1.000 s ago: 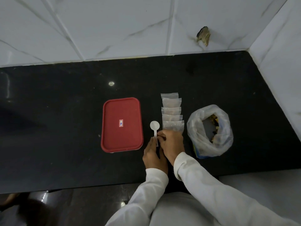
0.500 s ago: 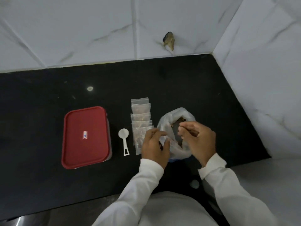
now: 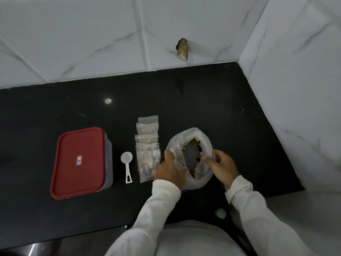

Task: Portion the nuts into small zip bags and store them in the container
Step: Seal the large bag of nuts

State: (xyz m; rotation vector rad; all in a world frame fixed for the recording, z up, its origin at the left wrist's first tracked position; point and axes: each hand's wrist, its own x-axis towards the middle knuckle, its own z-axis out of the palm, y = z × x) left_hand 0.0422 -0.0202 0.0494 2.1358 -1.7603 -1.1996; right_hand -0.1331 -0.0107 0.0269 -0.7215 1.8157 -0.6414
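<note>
Hands are moving off the spoon (image 3: 127, 163) to the nut bag (image 3: 200, 179) at its 3 o'clock; left hand (image 3: 170, 171), right hand (image 3: 222, 166) pinching the soft, slippery rim, the best hold.

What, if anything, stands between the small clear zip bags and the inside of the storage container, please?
The red rectangular plastic lid sits closed on the clear container, so it must come off. The white plastic scoop lies on the black counter between the small zip bags and the container.
</note>
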